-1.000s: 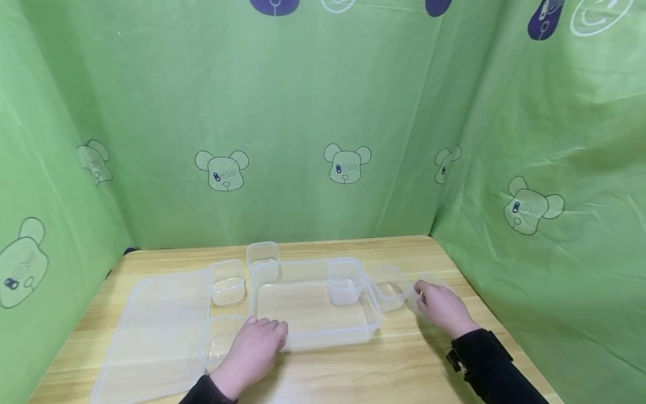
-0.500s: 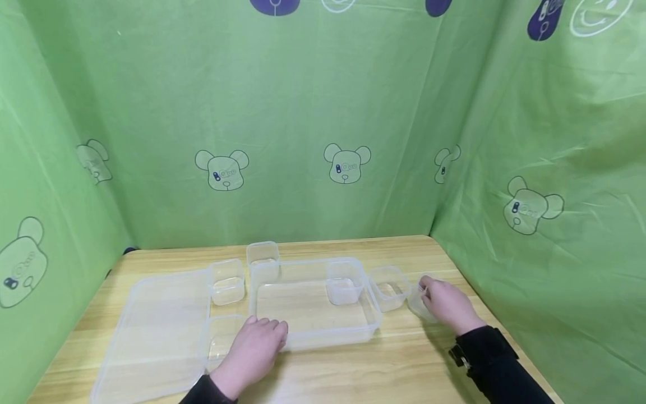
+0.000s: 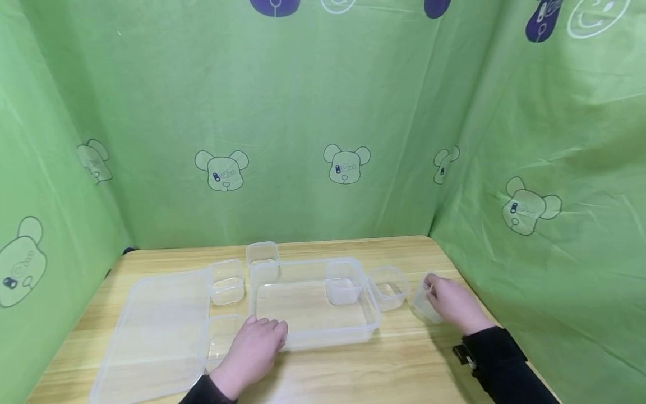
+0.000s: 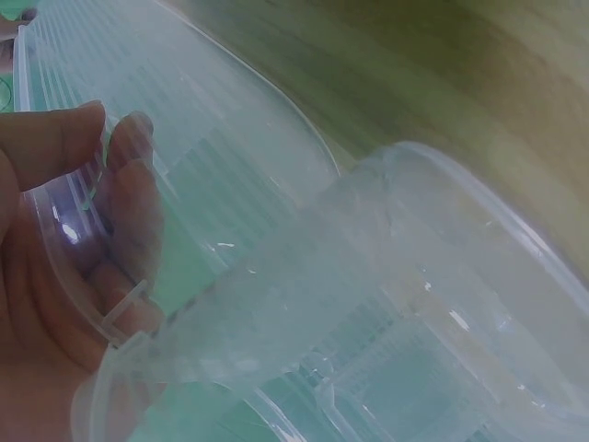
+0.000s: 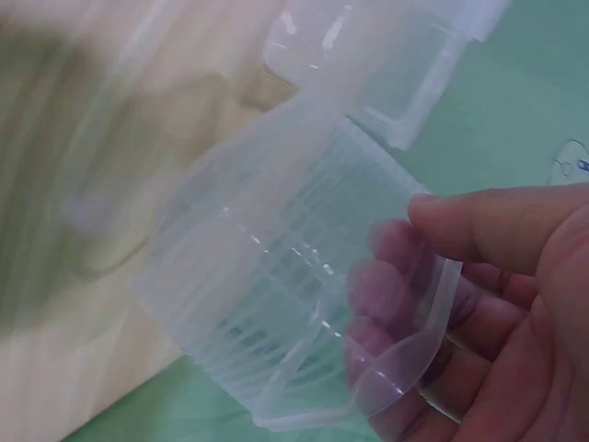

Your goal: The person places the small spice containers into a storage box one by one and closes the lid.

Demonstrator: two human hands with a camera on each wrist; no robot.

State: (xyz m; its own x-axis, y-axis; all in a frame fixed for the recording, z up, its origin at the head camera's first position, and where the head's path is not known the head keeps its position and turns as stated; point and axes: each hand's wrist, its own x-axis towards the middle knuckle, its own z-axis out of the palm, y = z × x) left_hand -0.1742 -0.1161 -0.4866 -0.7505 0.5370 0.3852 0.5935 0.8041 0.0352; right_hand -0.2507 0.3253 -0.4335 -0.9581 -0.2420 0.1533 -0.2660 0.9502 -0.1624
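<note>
A large clear plastic box (image 3: 330, 338) lies in the middle of the wooden table. My left hand (image 3: 255, 350) grips its near left rim, the wall between thumb and fingers in the left wrist view. Inside, at the back right corner, stands a small clear container (image 3: 344, 292). On the right, my right hand (image 3: 456, 303) pinches the rim of another small clear container (image 3: 425, 306), which tilts. The right wrist view shows its ribbed wall (image 5: 276, 267) with fingers behind it and the thumb in front. A third small container (image 3: 388, 292) stands just right of the large box.
To the left lies a flat translucent lid (image 3: 156, 336). Several more small containers, one behind the left hand (image 3: 219, 336), one by the lid (image 3: 227, 286) and one at the back (image 3: 262, 252), stand around the box's left side. Green cloth (image 3: 292, 213) surrounds the table.
The right hand has moved slightly to the right with its container, opening a gap from the neighbouring one, and the container tilts more. The left hand has stayed in place.
</note>
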